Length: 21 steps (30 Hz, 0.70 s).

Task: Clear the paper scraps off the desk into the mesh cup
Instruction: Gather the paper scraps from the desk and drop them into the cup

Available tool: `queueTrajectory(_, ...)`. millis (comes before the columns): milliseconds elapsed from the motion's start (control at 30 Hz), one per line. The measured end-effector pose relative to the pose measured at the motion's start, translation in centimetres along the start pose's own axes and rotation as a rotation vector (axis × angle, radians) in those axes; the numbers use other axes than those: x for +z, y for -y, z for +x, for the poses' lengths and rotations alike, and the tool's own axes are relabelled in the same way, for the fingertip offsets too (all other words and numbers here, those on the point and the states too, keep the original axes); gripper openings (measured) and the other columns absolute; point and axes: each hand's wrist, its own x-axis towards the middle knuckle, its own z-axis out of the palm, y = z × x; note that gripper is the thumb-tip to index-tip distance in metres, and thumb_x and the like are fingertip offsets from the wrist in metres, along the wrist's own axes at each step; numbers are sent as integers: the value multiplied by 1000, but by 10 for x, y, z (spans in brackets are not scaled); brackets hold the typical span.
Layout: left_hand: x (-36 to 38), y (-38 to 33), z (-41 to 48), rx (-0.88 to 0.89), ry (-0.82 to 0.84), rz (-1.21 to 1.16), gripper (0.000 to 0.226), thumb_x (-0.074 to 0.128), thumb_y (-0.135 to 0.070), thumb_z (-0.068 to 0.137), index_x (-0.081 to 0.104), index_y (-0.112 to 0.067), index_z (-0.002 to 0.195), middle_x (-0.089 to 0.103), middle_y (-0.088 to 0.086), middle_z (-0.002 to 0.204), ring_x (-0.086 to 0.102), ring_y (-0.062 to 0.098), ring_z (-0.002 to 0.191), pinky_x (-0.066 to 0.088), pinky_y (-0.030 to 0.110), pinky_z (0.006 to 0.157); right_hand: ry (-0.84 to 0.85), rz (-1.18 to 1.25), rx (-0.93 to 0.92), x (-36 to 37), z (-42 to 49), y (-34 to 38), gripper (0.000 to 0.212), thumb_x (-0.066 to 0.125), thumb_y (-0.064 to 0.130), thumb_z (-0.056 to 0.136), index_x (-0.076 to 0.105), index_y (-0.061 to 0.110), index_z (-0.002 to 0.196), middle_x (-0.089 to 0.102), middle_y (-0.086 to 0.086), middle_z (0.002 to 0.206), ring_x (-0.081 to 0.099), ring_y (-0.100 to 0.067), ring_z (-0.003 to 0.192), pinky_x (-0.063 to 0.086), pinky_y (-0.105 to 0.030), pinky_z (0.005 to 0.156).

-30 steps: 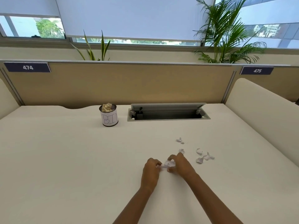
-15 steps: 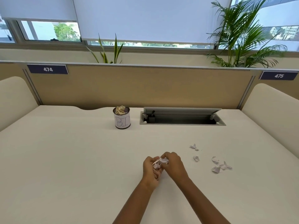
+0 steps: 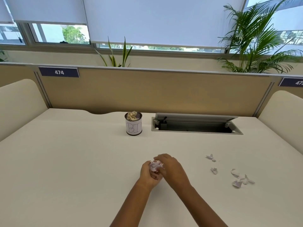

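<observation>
While left hand (image 3: 149,174) cups paper wad (image 3: 155,166), right hand (image 3: 173,168) curls round it.

The left hand (image 3: 150,173) cups a wad of paper (image 3: 155,166) just above the counter (image 3: 65,161), and the right hand (image 3: 173,169) curls over it from the side. Loose scraps (image 3: 240,179) lie on the counter to the right, apart from both hands. Farther back stands the cup (image 3: 133,126), crumpled paper (image 3: 133,115) showing at its top, beside an open cable hatch (image 3: 195,125)

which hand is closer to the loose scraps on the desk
Right. The right hand is left of the loose scraps; the left hand is farther left. Both grip a paper wad.
</observation>
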Motion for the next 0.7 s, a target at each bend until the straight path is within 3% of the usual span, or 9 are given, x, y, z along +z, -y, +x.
queueTrajectory(100,4,-21,6,30,0,10,39,25,-16,99,49,2,74,51,17,71,60,29,40,46,16,30,-99,101,-29,-5,7,0,25,54,14,91,60,15,115,59,-3,124,56,-17,106,44,-23,88)
queueTrajectory(200,13,-43,12,64,-15,31,38,26,-16,100,48,2,75,50,19,79,53,34,66,48,18,31,-193,188,40,-1,12,-6,23,60,8,87,62,11,109,60,-9,117,57,-19,106,51,-32,90)
queueTrajectory(267,25,-59,15,112,-25,57,36,25,-13,99,46,1,73,48,19,79,48,31,70,48,16,33,-195,183,107,6,12,-18,21,60,10,87,62,10,108,60,-9,115,56,-20,108,47,-29,92)
queueTrajectory(333,41,-77,18,177,-52,78,34,25,-9,98,44,-1,71,45,18,77,46,28,69,55,20,48,-138,145,173,17,8,-34,22,57,15,89,59,10,110,58,-9,118,54,-21,113,40,-25,96)
queueTrajectory(400,59,-97,22,256,-85,132,33,24,-6,97,42,-3,70,42,15,74,43,24,65,52,24,66,-37,92,236,29,1,-47,27,52,21,92,54,11,117,52,-7,129,45,-21,125,34,-26,104)
queueTrajectory(467,79,-115,28,340,-103,220,34,21,-6,96,39,-6,67,39,12,71,40,20,61,45,21,46,17,-50,218,40,-6,-56,32,43,26,96,47,16,126,40,-4,142,30,-16,136,24,-26,112)
queueTrajectory(533,98,-131,35,413,-114,273,37,18,-7,96,33,-9,62,33,9,66,37,18,52,28,7,27,-7,-122,176,48,-11,-62,36,37,27,97,42,20,132,33,0,148,22,-12,140,19,-25,116)
queueTrajectory(633,122,-148,46,513,-151,298,40,18,-9,96,26,-12,57,25,7,62,28,18,44,22,13,31,-45,-140,173,51,-11,-64,34,45,23,94,49,19,128,41,0,144,29,-15,138,24,-27,113)
queueTrajectory(700,133,-158,56,584,-174,296,38,20,-10,96,27,-13,58,27,6,62,26,19,50,21,20,45,-75,-169,172,51,-9,-66,30,63,14,84,61,14,114,58,-7,129,49,-24,127,42,-34,103)
